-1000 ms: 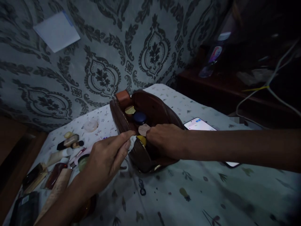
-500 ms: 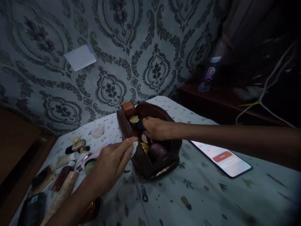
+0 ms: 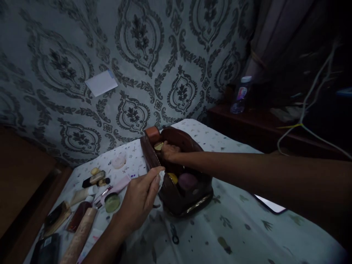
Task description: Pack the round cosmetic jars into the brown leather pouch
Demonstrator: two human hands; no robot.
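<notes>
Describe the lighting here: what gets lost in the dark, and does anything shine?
In the head view, it is dim overall, nearly black at far right; the head view leaves the inside of the brown bag shadowed, hiding what the right hand touches; also in the head view, the phone looks bright and the zipper glints.

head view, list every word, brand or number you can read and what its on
No text can be read with certainty.
Bottle: label too blurred to read.
Black container: pale label too small to read.
White tube: pink print, too blurred to read.
Phone: no text on the visible part of its screen.
</notes>
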